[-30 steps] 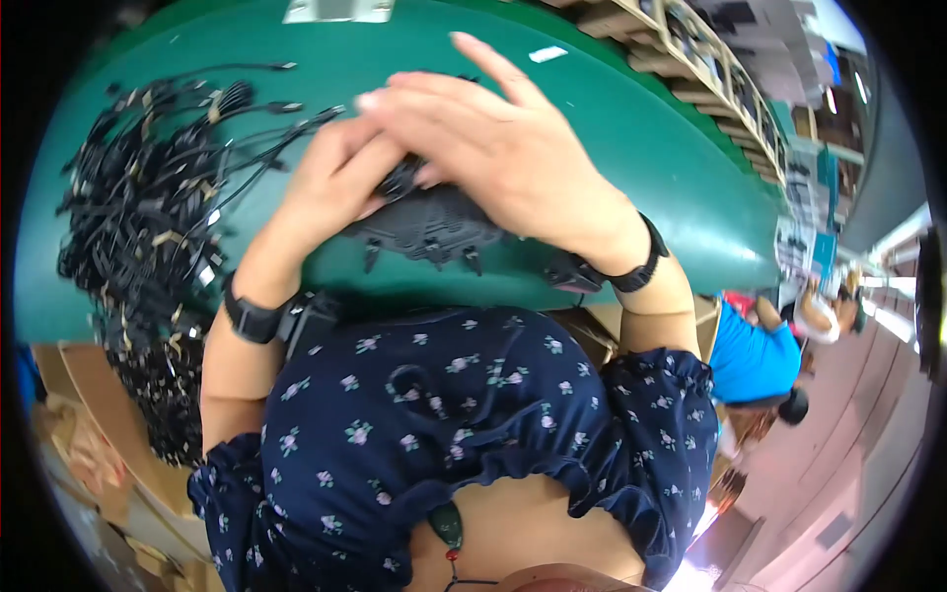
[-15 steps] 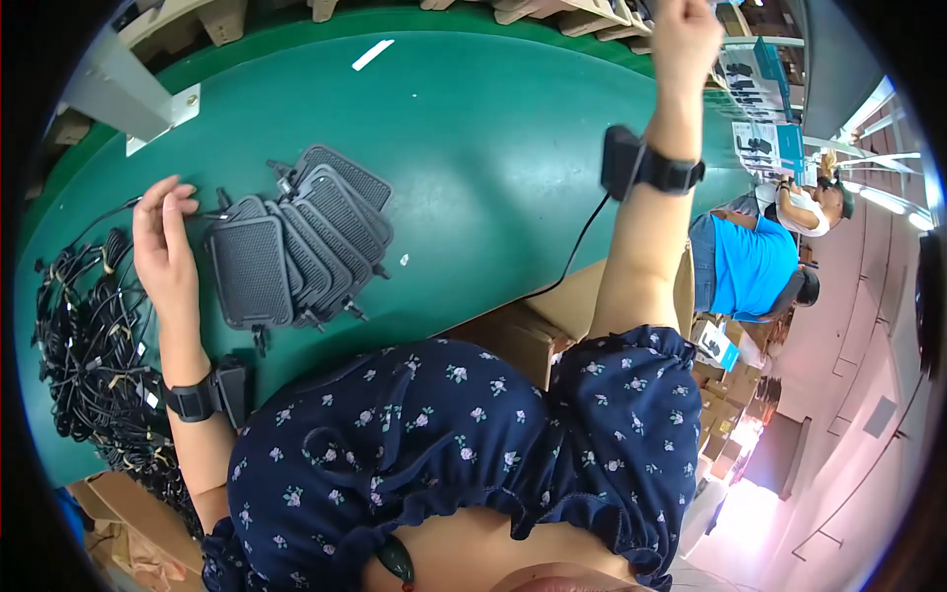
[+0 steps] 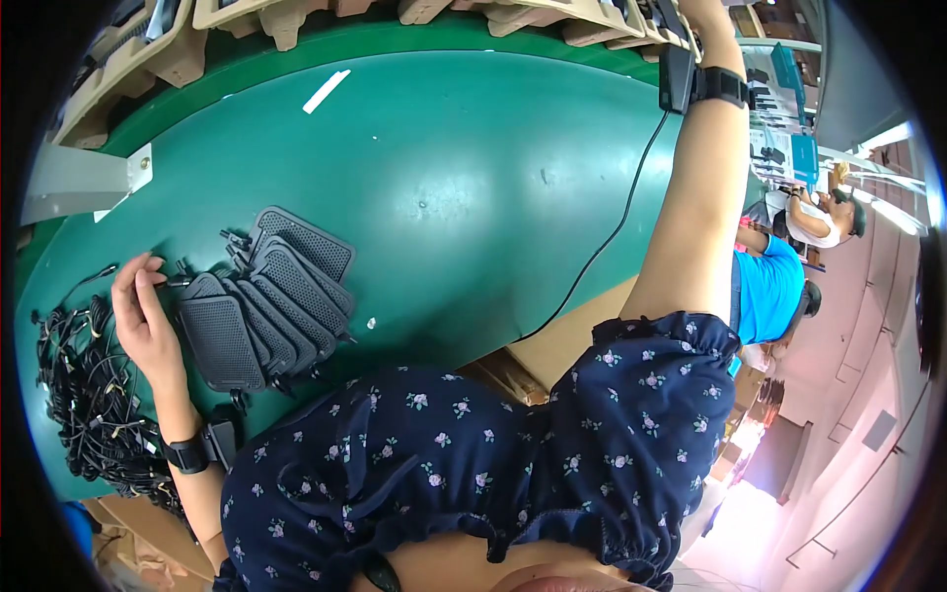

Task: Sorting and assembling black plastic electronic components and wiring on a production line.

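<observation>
We see a fan of black mesh-faced panels [image 3: 222, 340] lying flat on the left part of a green tabletop [image 3: 473, 148], each overlapping its neighbour. Short black stubs [image 3: 239, 401] project from their edges. Just to the left of the fan we find the left hand [image 3: 148, 331], its fingers loosely bent and its fingertips beside a dark stub at the upper left of the panels; we cannot tell whether they pinch it. Beyond this hand, a black cable plug [image 3: 106, 270] points toward the fan, and a tangled heap of black cables [image 3: 84, 395] spreads down to the near edge of the table.

Farther out, we note the right arm extended to the upper right. The right hand [image 3: 705, 18] is cut by the upper border, next to the beige moulded trays [image 3: 261, 18] ranged behind the table; we cannot tell how its fingers stand. Each wrist carries a black strap, and from the box [image 3: 676, 81] on the right one a thin black cord [image 3: 623, 219] runs down toward an open cardboard box [image 3: 572, 335]. We also observe a white strip [image 3: 326, 91] near the far edge, a pale metal bracket [image 3: 138, 170] at the left, and a co-worker in a blue shirt [image 3: 772, 291] at the right.
</observation>
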`<action>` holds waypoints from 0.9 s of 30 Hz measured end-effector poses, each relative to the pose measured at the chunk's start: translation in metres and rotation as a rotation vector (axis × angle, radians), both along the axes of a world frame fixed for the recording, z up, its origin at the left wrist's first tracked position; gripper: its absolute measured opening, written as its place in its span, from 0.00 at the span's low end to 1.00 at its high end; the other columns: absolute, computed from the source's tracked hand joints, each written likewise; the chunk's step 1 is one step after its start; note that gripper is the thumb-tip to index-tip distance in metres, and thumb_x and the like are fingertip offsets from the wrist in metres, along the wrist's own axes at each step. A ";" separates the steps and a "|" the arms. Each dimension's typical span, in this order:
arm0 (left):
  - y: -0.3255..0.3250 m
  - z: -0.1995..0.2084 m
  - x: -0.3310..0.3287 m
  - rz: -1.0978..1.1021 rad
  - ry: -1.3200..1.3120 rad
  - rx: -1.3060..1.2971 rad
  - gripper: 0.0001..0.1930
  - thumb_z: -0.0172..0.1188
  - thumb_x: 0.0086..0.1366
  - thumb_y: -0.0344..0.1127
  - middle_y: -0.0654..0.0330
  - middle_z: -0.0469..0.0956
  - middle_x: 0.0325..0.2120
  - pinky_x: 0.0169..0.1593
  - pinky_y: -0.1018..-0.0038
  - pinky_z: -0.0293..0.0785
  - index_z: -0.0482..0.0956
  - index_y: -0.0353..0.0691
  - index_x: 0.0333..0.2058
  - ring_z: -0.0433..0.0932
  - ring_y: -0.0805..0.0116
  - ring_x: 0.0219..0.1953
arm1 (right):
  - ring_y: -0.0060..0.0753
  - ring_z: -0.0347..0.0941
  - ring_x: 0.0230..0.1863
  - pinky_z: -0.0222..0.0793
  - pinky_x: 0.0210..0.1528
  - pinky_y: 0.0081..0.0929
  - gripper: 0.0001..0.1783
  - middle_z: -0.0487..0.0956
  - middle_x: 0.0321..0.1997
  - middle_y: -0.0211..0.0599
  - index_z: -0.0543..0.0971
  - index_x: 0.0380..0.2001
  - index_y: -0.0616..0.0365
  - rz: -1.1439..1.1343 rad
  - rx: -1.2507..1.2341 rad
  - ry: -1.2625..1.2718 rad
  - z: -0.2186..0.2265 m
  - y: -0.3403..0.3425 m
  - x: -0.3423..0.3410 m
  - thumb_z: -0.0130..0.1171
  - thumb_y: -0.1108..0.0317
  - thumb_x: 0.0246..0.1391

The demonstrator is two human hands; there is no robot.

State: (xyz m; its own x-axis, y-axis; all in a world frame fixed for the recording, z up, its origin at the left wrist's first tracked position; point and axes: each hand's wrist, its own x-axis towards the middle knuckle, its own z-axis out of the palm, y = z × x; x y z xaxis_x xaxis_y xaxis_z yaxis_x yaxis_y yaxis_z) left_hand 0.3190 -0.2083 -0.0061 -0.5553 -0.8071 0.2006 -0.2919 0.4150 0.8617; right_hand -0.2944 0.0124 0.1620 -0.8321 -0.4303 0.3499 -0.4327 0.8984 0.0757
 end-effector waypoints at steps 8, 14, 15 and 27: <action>0.009 0.015 0.008 0.029 -0.069 -0.023 0.09 0.45 0.67 0.30 0.58 0.74 0.35 0.43 0.79 0.66 0.71 0.31 0.40 0.71 0.74 0.34 | 0.44 0.76 0.34 0.69 0.36 0.35 0.20 0.78 0.31 0.52 0.77 0.35 0.64 -0.028 0.163 -0.014 -0.022 0.011 -0.049 0.54 0.55 0.52; 0.012 0.022 0.004 0.029 -0.091 -0.057 0.09 0.44 0.66 0.28 0.58 0.74 0.35 0.41 0.80 0.66 0.71 0.31 0.39 0.71 0.74 0.33 | 0.44 0.76 0.34 0.69 0.37 0.35 0.20 0.78 0.32 0.53 0.77 0.35 0.65 -0.013 0.222 -0.051 -0.033 0.017 -0.069 0.54 0.56 0.52; 0.012 0.022 0.003 0.026 -0.104 -0.063 0.09 0.44 0.66 0.28 0.58 0.74 0.35 0.41 0.80 0.66 0.71 0.31 0.39 0.71 0.74 0.33 | 0.44 0.76 0.34 0.69 0.37 0.35 0.20 0.78 0.32 0.53 0.77 0.35 0.65 -0.012 0.231 -0.057 -0.036 0.019 -0.072 0.53 0.56 0.52; 0.013 0.030 0.009 0.019 -0.166 -0.089 0.09 0.45 0.66 0.27 0.58 0.74 0.37 0.42 0.79 0.65 0.71 0.30 0.40 0.70 0.74 0.33 | 0.46 0.76 0.35 0.69 0.37 0.36 0.22 0.78 0.34 0.57 0.76 0.35 0.69 0.012 0.322 -0.132 -0.049 0.050 -0.096 0.52 0.56 0.53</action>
State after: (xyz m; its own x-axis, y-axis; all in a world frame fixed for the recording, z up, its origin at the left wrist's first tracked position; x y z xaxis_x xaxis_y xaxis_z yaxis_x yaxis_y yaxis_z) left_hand 0.3285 -0.1953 0.0242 -0.5716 -0.8008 0.1786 -0.4359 0.4808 0.7608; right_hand -0.3908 0.0625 0.1132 -0.8555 -0.5108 0.0846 -0.4677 0.8324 0.2972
